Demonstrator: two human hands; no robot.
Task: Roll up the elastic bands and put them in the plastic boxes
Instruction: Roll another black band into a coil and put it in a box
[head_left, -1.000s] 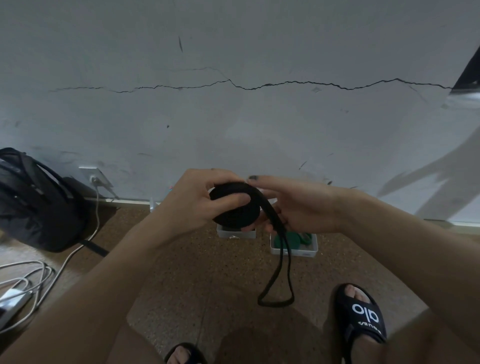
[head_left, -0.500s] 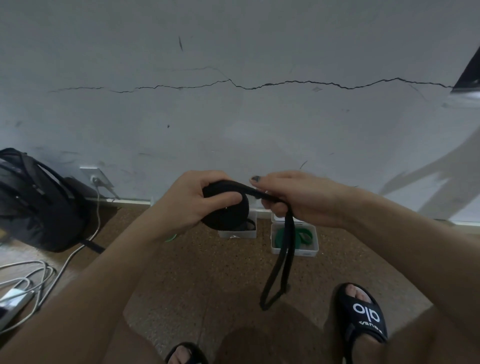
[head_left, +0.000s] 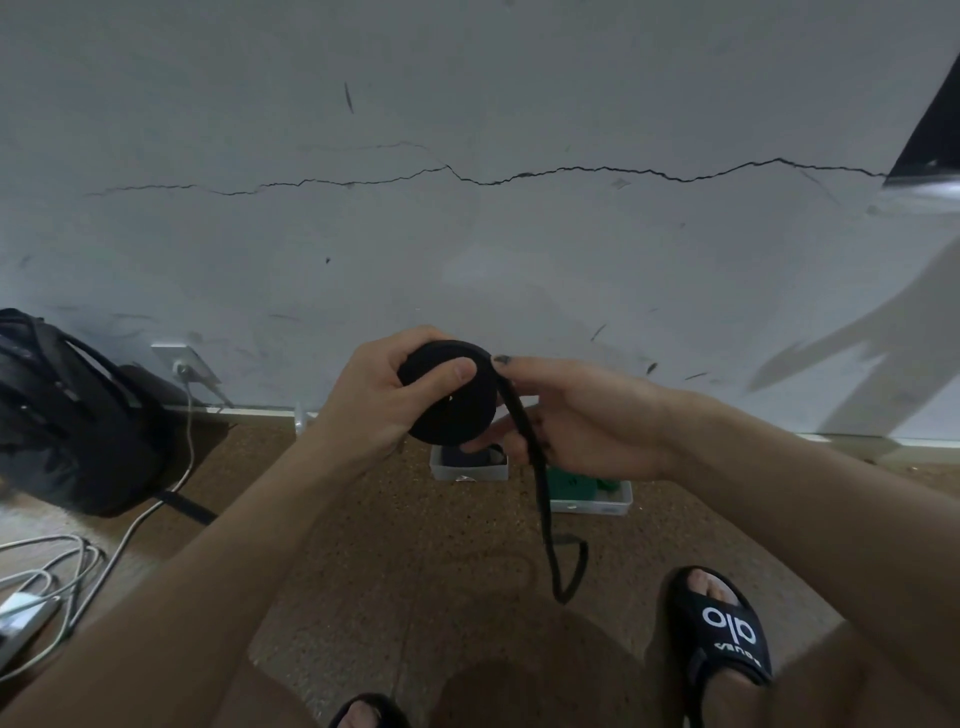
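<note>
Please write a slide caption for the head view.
Left hand grips a rolled black elastic band while right hand feeds its tail.

I cannot see most of the two plastic boxes: the left box (head_left: 470, 470) is half covered by the black band roll (head_left: 451, 395) and the right hand (head_left: 576, 421), so I cannot tell what dark thing lies inside. The right box (head_left: 597, 501) shows something green, its shape unclear. The backpack (head_left: 62, 410) and the white cables (head_left: 47, 587) are cut by the left edge. The lower sandal (head_left: 363, 714) is cut by the bottom edge.
</note>
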